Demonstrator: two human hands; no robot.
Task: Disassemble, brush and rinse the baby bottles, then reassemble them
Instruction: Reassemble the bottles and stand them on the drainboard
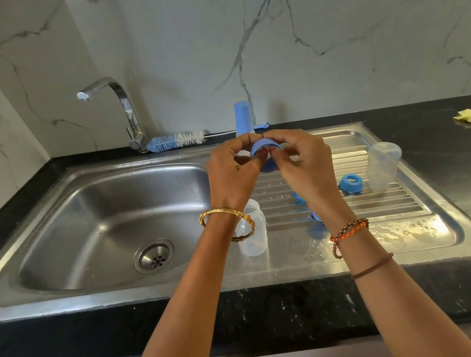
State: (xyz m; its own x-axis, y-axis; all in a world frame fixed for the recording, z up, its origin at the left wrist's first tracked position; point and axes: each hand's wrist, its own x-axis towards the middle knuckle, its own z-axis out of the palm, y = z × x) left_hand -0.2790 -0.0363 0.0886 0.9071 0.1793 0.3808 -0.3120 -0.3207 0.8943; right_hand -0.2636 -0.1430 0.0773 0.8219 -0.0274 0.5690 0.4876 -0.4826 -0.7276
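**Small blue ring held over a wet drainboard: a slip is the main risk**

We are holding a blue collar ring (pixel 264 146) between both hands, above the inner edge of the drainboard (pixel 396 213). Our left hand (pixel 231 172) is curling its fingers around the ring's left side, and our right hand (pixel 299 158) is pinching its right side, thumbs meeting near the top rim. We cannot tell whether a teat is seated inside it; our fingers are hiding the centre.

Working outward, we are judging the pinch as light, and water is pooling on the drainboard's near corner, so wet fingers could let the ring pop free. Falling left, it would be landing in the sink basin (pixel 106 231) near the drain (pixel 153 256); falling straight down, it could be knocking the clear bottle (pixel 252 228) standing just under our left wrist.

A second clear bottle (pixel 383 166) is standing upright near the drainboard's right edge, with another blue ring (pixel 351 183) just beside it; a sweeping elbow could be tipping it onto the counter. Smaller blue parts are lying partly hidden under our right forearm. The bottle brush (pixel 176 140) is lying behind the tap (pixel 123 110), well apart from our hands.
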